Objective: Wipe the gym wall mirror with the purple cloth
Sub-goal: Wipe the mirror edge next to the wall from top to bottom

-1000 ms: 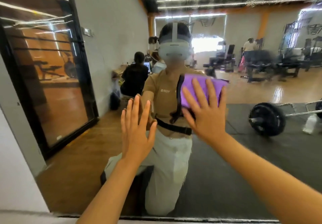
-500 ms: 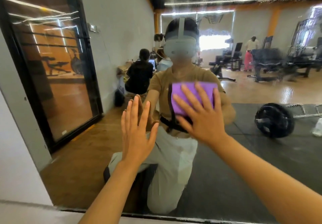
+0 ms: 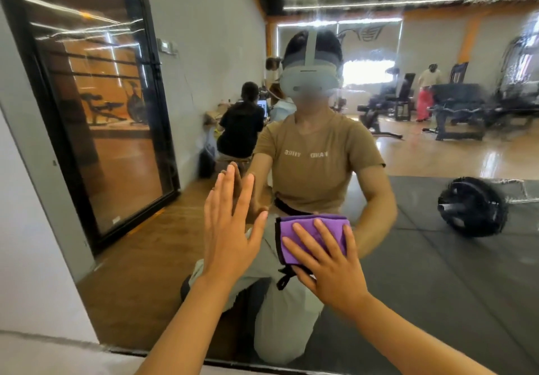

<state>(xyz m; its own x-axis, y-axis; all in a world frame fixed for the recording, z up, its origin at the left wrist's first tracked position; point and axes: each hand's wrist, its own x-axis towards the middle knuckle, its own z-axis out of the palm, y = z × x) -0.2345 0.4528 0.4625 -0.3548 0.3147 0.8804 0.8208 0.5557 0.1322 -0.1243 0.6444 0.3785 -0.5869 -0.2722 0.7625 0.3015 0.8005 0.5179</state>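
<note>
— Where's the purple cloth (image 3: pixel 313 236) now?
— Lower on the mirror (image 3: pixel 437 258) than a second ago, down toward its bottom edge; the right hand (image 3: pixel 329 266) presses it flat against the glass, fingers straight and spread
— And the left hand (image 3: pixel 230 234)?
— Unmoved: palm flat on the glass just left of the cloth, fingers straight, holding nothing

Purple cloth (image 3: pixel 312 230) (black-edged); tan shirt (image 3: pixel 318 167); mat (image 3: pixel 437 272) seemingly dark grey.
</note>
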